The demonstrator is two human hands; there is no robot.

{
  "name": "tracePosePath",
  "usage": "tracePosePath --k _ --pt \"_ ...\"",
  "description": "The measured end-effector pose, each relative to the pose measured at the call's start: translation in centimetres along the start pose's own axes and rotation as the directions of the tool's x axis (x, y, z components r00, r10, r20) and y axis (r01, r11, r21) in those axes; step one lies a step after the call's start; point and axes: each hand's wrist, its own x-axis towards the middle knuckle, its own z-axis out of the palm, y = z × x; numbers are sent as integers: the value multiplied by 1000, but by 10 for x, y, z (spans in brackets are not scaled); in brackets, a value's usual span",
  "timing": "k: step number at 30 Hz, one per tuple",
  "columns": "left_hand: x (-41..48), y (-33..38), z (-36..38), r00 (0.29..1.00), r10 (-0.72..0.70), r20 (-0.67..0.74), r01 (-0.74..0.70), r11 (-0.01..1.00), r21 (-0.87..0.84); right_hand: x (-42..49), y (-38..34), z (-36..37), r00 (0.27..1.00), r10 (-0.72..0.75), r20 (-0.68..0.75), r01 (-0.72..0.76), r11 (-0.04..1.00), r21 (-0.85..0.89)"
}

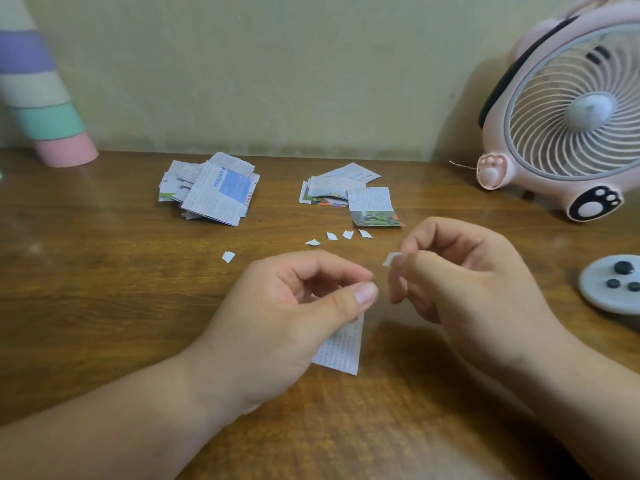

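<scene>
- Nearest us, the strip (341,344) is a narrow piece of white newsprint covered in fine grey print. It hangs from the left hand (287,306) down toward the table (104,306), and its lower end is slanted.
- We see the left hand pinching the strip's top end between thumb and curled forefinger. The top is hidden behind the thumb, and the rest lies below and nearer than the grip.
- Just right of it, the right hand (460,271) has its fingers curled and pinches a bit (391,258), a tiny white piece, between thumb and forefinger.
- The bit sticks out on the far left of those fingertips, apart from the strip. The fingertips of the two hands are near each other with a small gap between them.
- Well right of the hands lies a grey disc (609,285) with three dark knobs.
- Just beyond the hands we count four white scraps (331,235) in a loose row, with a fifth apart to the left.
- Farther off lie a left pile (211,188) and a right pile (346,188) of newsprint pieces.
- Farthest, by the wall (277,64), stand a pink fan (568,116) at right and a striped tube (41,98) at left.
</scene>
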Motion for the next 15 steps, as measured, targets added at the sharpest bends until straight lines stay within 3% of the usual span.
tracePosePath --k 2,5,9,15 --pt "0 0 1 997 -2 78 -5 995 96 3 3 -5 1000 -25 10 25 996 -85" --pt "0 1 0 996 -12 84 0 990 141 10 5 -8 994 -107 -6 100 949 -300" --pt "-1 1 0 998 -27 52 22 996 81 28 3 -7 987 -162 18 135 750 -647" --pt "1 3 1 996 -59 67 55 997 58 65 7 7 991 -36 129 129 518 -846"
